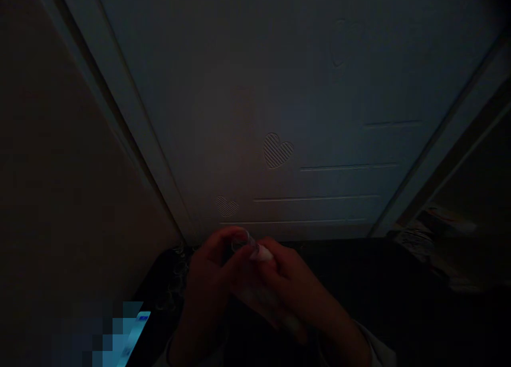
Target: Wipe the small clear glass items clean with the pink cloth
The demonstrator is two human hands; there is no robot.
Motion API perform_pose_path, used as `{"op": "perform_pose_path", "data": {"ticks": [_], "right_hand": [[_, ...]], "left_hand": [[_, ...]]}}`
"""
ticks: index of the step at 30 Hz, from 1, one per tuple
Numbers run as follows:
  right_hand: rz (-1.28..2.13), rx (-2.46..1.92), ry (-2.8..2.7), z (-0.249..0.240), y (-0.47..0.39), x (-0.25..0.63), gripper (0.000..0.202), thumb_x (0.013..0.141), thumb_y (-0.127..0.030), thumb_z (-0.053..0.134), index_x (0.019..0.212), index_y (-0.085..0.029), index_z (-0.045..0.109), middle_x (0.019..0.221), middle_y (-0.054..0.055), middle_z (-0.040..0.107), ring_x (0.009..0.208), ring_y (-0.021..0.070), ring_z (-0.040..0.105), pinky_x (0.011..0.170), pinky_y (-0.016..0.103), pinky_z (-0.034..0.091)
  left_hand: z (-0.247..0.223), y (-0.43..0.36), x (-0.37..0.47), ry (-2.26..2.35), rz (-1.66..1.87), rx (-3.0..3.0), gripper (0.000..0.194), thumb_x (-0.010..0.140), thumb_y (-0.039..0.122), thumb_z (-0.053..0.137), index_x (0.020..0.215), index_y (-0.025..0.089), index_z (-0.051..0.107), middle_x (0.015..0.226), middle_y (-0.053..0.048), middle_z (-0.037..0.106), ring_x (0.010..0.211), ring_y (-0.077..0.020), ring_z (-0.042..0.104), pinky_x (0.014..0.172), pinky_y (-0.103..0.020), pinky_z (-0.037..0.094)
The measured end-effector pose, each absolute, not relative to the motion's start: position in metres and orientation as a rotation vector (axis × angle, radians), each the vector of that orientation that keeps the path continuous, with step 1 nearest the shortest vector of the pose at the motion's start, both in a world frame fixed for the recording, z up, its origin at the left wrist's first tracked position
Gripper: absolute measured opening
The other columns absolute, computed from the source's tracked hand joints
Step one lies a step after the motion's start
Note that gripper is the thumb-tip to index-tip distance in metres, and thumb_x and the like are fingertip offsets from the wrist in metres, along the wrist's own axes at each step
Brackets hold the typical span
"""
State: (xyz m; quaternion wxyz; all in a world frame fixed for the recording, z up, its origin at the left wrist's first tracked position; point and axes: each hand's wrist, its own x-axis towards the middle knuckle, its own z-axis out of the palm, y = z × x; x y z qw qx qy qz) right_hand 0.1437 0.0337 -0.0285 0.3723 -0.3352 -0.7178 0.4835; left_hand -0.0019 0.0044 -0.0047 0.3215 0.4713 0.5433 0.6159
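The scene is very dark. My left hand (213, 268) is closed, thumb and fingertips pinching a small clear round piece (240, 240) with a curved rim, which looks like plastic. Close beside it, my right hand (287, 276) is closed around a small white thing (263, 253) whose kind I cannot make out. White and clear pieces meet or nearly touch between the two hands. Below my fingers a dim, pale shape shows, too dark to name.
Ahead rises a pale panel (223, 116) with carved hearts and lines. Several clear round pieces (171, 292) lie on the dark tabletop (347, 271) at left. A lit screen (131, 337) glows at lower left. Papers or packets (431, 244) lie at right.
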Motion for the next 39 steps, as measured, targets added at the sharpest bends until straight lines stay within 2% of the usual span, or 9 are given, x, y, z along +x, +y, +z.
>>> {"op": "perform_pose_path", "data": {"ticks": [9, 13, 16, 19, 23, 28, 34, 39], "right_hand": [[1.390, -0.734, -1.764, -0.019, 0.025, 0.151, 0.029, 0.085, -0.017, 0.051, 0.111, -0.017, 0.064, 0.098, 0.007, 0.071, 0.089, 0.0223, 0.066, 0.077, 0.032, 0.051], [1.386, -0.717, -1.762, -0.019, 0.023, 0.154, 0.036, 0.083, -0.012, 0.052, 0.117, -0.019, 0.064, 0.106, 0.006, 0.072, 0.093, 0.0218, 0.066, 0.081, 0.032, 0.052], [1.383, -0.695, -1.768, -0.017, 0.022, 0.156, 0.034, 0.085, -0.015, 0.056, 0.117, -0.020, 0.065, 0.108, 0.006, 0.072, 0.096, 0.0221, 0.066, 0.083, 0.032, 0.051], [1.394, -0.720, -1.765, -0.018, 0.024, 0.155, 0.027, 0.091, -0.028, 0.060, 0.115, -0.019, 0.065, 0.104, 0.006, 0.072, 0.093, 0.0217, 0.066, 0.079, 0.031, 0.051], [1.279, -0.792, -1.780, -0.025, 0.029, 0.150, 0.025, 0.097, -0.040, 0.053, 0.097, -0.019, 0.067, 0.087, 0.003, 0.070, 0.079, 0.0181, 0.062, 0.069, 0.028, 0.047], [1.191, -0.804, -1.817, -0.025, 0.031, 0.148, 0.028, 0.098, -0.039, 0.053, 0.083, -0.019, 0.065, 0.077, 0.000, 0.065, 0.072, 0.0164, 0.058, 0.064, 0.026, 0.044], [1.207, -0.772, -1.805, -0.024, 0.031, 0.148, 0.021, 0.096, -0.028, 0.050, 0.098, -0.019, 0.069, 0.091, 0.004, 0.070, 0.084, 0.0196, 0.064, 0.075, 0.030, 0.048], [1.238, -0.740, -1.763, -0.026, 0.031, 0.148, 0.023, 0.095, -0.026, 0.048, 0.100, -0.020, 0.070, 0.091, 0.004, 0.071, 0.086, 0.0210, 0.064, 0.077, 0.032, 0.049]], "left_hand": [[0.006, 0.001, 0.001, 1.388, 1.702, 1.162, 0.016, 0.061, 0.024, 0.079, 0.076, 0.024, 0.075, 0.073, 0.003, 0.077, 0.075, -0.0183, 0.071, 0.071, -0.027, 0.056], [0.008, -0.001, 0.003, 1.391, 1.703, 1.138, 0.016, 0.064, 0.026, 0.079, 0.079, 0.023, 0.075, 0.075, 0.002, 0.078, 0.075, -0.0181, 0.072, 0.069, -0.025, 0.057], [0.012, -0.004, 0.004, 1.401, 1.709, 1.111, 0.017, 0.064, 0.026, 0.079, 0.080, 0.024, 0.075, 0.075, 0.003, 0.077, 0.075, -0.0167, 0.072, 0.069, -0.024, 0.056], [0.013, -0.004, 0.005, 1.400, 1.697, 1.126, 0.016, 0.062, 0.024, 0.079, 0.077, 0.025, 0.075, 0.072, 0.005, 0.076, 0.072, -0.0152, 0.071, 0.067, -0.022, 0.055], [0.010, 0.000, 0.003, 1.383, 1.672, 1.222, 0.015, 0.060, 0.023, 0.079, 0.074, 0.025, 0.075, 0.072, 0.005, 0.076, 0.074, -0.0162, 0.070, 0.071, -0.025, 0.055], [0.005, 0.000, 0.000, 1.406, 1.669, 1.274, 0.016, 0.063, 0.025, 0.079, 0.079, 0.026, 0.076, 0.077, 0.003, 0.078, 0.080, -0.0187, 0.072, 0.079, -0.029, 0.054], [0.004, 0.000, 0.000, 1.436, 1.656, 1.270, 0.017, 0.061, 0.028, 0.081, 0.078, 0.025, 0.076, 0.077, 0.003, 0.078, 0.079, -0.0195, 0.071, 0.077, -0.029, 0.053], [0.002, 0.002, 0.001, 1.454, 1.657, 1.282, 0.020, 0.061, 0.031, 0.083, 0.079, 0.025, 0.076, 0.079, 0.002, 0.078, 0.081, -0.0204, 0.071, 0.077, -0.030, 0.053]]}}
